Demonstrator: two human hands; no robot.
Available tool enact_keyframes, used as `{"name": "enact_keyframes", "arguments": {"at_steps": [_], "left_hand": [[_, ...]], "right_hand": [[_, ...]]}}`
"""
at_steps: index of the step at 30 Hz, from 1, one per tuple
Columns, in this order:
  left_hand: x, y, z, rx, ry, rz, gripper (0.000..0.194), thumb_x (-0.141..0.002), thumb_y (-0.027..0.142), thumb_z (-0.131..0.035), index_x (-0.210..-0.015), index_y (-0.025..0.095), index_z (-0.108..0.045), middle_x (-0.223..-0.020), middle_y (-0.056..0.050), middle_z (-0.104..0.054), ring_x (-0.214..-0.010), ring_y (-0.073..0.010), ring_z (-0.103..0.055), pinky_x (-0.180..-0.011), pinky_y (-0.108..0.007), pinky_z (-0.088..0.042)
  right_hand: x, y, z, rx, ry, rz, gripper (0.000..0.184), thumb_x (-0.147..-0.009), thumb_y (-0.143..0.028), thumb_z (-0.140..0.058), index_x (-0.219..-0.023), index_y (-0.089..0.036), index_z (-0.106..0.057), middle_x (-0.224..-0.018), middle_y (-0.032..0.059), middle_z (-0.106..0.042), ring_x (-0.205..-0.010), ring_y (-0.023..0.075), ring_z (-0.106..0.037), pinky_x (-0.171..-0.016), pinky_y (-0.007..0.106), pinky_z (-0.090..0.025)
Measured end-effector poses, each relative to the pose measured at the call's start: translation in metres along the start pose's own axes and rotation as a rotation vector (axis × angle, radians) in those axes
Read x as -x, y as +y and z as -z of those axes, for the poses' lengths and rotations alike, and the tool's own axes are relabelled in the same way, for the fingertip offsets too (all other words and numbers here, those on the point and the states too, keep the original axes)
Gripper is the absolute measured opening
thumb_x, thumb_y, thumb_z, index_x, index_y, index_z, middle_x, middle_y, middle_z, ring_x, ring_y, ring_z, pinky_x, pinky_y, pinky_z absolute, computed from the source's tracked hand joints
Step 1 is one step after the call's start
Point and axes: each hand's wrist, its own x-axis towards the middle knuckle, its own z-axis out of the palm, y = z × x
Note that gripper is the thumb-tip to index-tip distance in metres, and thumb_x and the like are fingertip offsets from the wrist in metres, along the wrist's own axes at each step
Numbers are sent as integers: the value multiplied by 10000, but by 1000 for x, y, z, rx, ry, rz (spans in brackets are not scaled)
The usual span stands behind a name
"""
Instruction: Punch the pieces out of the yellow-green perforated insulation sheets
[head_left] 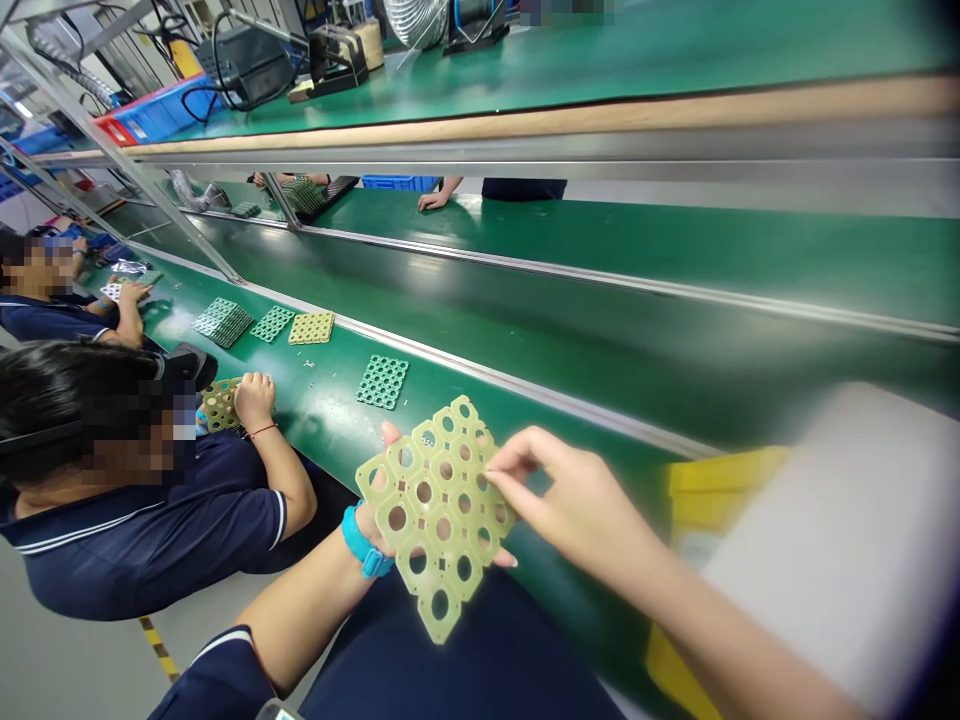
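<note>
Closest, the right hand pinches its fingers narrowly at a yellow perforated panel, anything between them indiscernible, while the left hand grips it from beneath, above the lap beside the green desk, apparently for steadiness.

The green bench carries a panel stack, two green panels and a yellow panel.
</note>
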Motion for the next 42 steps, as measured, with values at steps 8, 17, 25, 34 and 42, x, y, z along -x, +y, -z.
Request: {"name": "enact_keyframes", "arguments": {"at_steps": [8, 17, 25, 34, 42], "left_hand": [[1, 3, 0, -50, 125, 14, 1035, -627, 879, -85, -1307, 179, -429, -1322, -148, -426, -1176, -388, -386, -927, -602, -256], [4, 12, 1, 46, 34, 60, 891, -741, 767, -196, -1326, 121, -378, -1223, -166, -499, -1218, -409, -345, -964, -603, -162], [9, 13, 0, -34, 152, 41, 782, -744, 752, -208, -1177, 203, -558, -1168, -101, -575, -1157, -399, -435, -909, -559, -303], [38, 20, 26, -26, 251, -51, 777, -784, 704, -148, -1273, 204, -487, -1201, -93, -571, -1148, -350, -491, -955, -580, -242], [107, 58, 55, -825, 524, -290, 672, -848, 567, 28, -1367, 300, -303, -1311, -65, -465, -1164, -303, -496, -878, -617, -317]], "right_hand": [[-9, 9, 0, -54, -69, -94, 80, -769, -226, -589, -689, -223, -596, -738, -6, -681, -685, 155, -628, -631, 272, -488], [-9, 13, -3, -153, -50, -110, 129, -782, -331, -595, -798, -204, -618, -804, 32, -672, -723, 165, -623, -625, 277, -528], [-14, 12, -19, -150, -78, -93, 63, -790, -264, -561, -768, -211, -586, -776, 19, -662, -667, 152, -641, -484, 224, -512], [-44, 36, -46, -271, -242, -95, 193, -785, -334, -593, -897, -179, -615, -870, 54, -707, -804, 172, -664, -747, 317, -541], [-105, 167, -113, 51, -342, -233, 179, -834, -216, -562, -951, -98, -627, -929, 103, -687, -843, 168, -648, -809, 344, -509]]}}
